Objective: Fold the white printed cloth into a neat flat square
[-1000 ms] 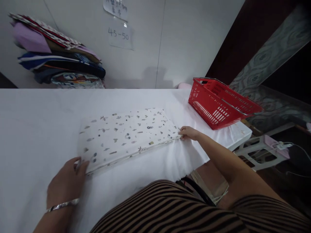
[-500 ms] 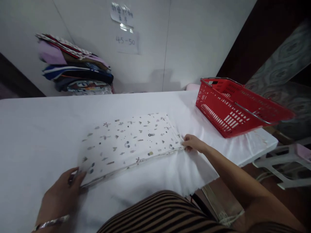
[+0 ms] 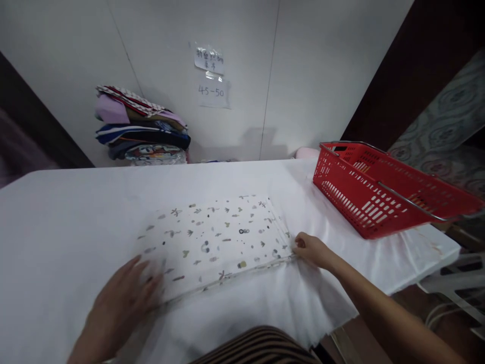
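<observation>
A folded white cloth [image 3: 223, 240] printed with small plants and shapes lies flat on the white-covered table [image 3: 71, 227] in front of me. At its near right corner, my right hand [image 3: 308, 248] pinches the edge between thumb and fingers. Over the near left corner rests my left hand [image 3: 125, 298], somewhat blurred, with its fingers apart; the corner beneath it is hidden. The cloth's layers show along its near and right edges.
A red plastic basket [image 3: 352, 194] with metal handles stands on the table's right side. A stack of folded fabrics [image 3: 144, 129] is at the back left against the wall. Paper signs [image 3: 212, 91] hang on the wall. A white plastic stool [image 3: 454, 288] is beyond the table's right edge.
My left hand has moved right and onto the cloth's left part, its fingers spreading. My right hand stays at the right corner. The view has tilted up and turned slightly left.
</observation>
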`<action>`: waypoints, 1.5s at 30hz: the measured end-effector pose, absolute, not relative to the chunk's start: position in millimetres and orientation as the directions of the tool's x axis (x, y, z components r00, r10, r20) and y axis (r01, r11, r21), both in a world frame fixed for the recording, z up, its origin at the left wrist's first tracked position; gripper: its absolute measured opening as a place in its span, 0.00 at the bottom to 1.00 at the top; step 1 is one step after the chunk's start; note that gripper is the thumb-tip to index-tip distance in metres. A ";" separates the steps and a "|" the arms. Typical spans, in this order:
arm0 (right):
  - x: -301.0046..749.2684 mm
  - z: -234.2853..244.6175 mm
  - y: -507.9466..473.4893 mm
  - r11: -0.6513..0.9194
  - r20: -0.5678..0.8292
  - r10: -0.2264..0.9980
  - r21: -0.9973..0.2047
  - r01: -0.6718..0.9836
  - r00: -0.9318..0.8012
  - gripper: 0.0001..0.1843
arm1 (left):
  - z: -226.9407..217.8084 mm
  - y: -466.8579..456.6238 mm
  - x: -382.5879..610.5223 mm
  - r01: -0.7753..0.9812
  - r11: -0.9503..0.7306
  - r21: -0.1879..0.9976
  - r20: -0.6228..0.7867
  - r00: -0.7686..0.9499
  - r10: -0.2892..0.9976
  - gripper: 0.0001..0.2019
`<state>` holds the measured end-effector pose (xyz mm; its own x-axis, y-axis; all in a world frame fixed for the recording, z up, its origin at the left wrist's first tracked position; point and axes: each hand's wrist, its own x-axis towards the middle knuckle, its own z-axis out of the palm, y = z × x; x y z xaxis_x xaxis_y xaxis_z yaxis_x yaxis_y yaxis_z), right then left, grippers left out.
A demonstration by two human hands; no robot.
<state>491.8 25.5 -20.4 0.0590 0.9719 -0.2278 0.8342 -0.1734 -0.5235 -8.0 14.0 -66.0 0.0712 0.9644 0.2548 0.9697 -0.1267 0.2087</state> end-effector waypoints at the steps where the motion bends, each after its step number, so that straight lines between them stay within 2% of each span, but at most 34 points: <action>1: 486.3 -17.9 25.7 -0.086 -0.130 0.991 -0.487 0.869 0.026 0.11 | -65.5 13.5 3.7 0.966 -0.171 0.193 0.270 0.115 0.956 0.30; 3: 470.5 -14.3 28.8 0.092 0.060 0.996 -0.458 0.884 -0.073 0.17 | -68.2 11.1 19.4 0.965 -0.239 0.112 0.271 0.201 0.941 0.27; 5: 452.2 -15.1 35.8 0.255 0.171 0.965 -0.450 0.856 -0.198 0.22 | -73.1 8.2 23.9 0.957 -0.286 0.051 0.226 0.268 0.937 0.25; 7: 437.5 -21.6 45.1 0.356 0.160 0.934 -0.403 0.843 -0.318 0.27 | -75.7 6.0 22.7 0.954 -0.297 0.027 0.172 0.289 0.942 0.24; 9: 430.1 -33.2 53.6 0.393 0.082 0.918 -0.314 0.865 -0.387 0.32 | -74.5 4.4 22.4 0.963 -0.268 0.016 0.149 0.262 0.953 0.24; 12: 432.3 -53.9 60.3 0.395 0.021 0.917 -0.181 0.901 -0.398 0.34 | -69.3 2.2 27.1 0.982 -0.191 0.007 0.133 0.188 0.973 0.27; 16: 441.9 -69.2 59.3 0.416 0.035 0.909 -0.117 0.902 -0.415 0.34 | -64.3 0.8 28.0 0.989 -0.142 0.034 0.046 0.140 0.989 0.29; 19: 437.5 -62.8 60.6 0.405 0.018 0.913 -0.125 0.906 -0.406 0.36 | -55.5 7.7 23.8 0.991 -0.126 0.054 -0.054 0.129 0.990 0.25; 22: 416.6 -45.2 78.1 0.396 0.027 0.918 -0.132 0.909 -0.396 0.37 | -37.4 33.3 30.2 0.975 -0.221 0.026 -0.013 0.222 0.975 0.20; 24: 398.6 -34.4 101.3 0.412 0.061 0.911 -0.132 0.902 -0.407 0.38 | -25.4 61.4 41.1 0.981 -0.190 0.037 0.060 0.188 0.980 0.24; 27: 381.8 -30.8 143.1 0.388 0.059 0.922 -0.114 0.915 -0.384 0.38 | -20.4 107.2 52.1 0.991 -0.125 0.051 0.064 0.122 0.990 0.32; 31: 392.5 -51.4 182.2 0.221 -0.022 0.974 -0.094 0.971 -0.224 0.37 | -40.9 141.3 38.9 0.998 0.017 0.067 -0.061 -0.013 0.998 0.36; 33: 402.7 -62.6 189.2 0.192 -0.032 0.980 -0.093 0.977 -0.196 0.37 | -52.3 143.9 29.6 0.995 0.037 0.092 -0.089 -0.029 0.996 0.37; 38: 396.3 -62.5 190.6 0.204 0.033 0.979 -0.081 0.976 -0.201 0.37 | -60.5 140.0 24.8 0.993 0.033 0.116 -0.087 -0.023 0.996 0.38; 41: 378.3 -55.1 197.5 0.273 0.092 0.960 -0.097 0.957 -0.265 0.38 | -60.6 140.7 26.3 0.993 0.031 0.114 -0.087 -0.021 0.996 0.38; 45: 373.8 -60.4 214.6 0.305 -0.016 0.950 -0.156 0.939 -0.311 0.37 | -61.4 140.2 26.1 0.994 0.022 0.108 -0.068 -0.015 0.998 0.37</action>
<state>373.8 214.6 -60.4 -0.3115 0.9501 -0.0156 0.9394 0.3054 -0.1556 26.1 140.2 -61.4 -0.0149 0.9976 -0.0677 0.9939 0.0221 0.1076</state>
